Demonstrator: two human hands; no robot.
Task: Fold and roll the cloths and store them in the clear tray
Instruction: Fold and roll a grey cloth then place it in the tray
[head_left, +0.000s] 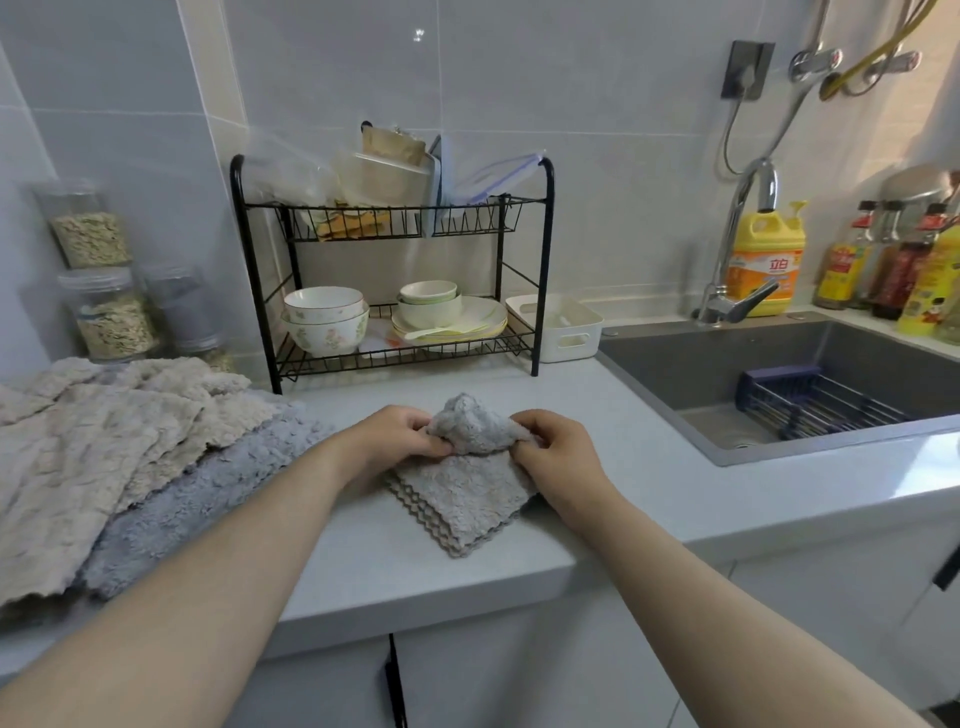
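A folded grey fleecy cloth (465, 499) lies on the white counter in front of me, its far end curled into a small roll between my hands. My left hand (395, 436) pinches the left side of that roll. My right hand (556, 452) pinches the right side. A pile of unfolded cloths (104, 452), beige ones on top of grey ones, lies on the counter to the left. A white tray (563, 330) stands by the dish rack; no clear tray is in plain sight.
A black two-tier dish rack (392, 270) with bowls and plates stands at the back. A steel sink (779, 379) with a dark basket is at the right, with a tap and bottles behind. Jars (104, 312) stand at far left. The counter's front edge runs just below the cloth.
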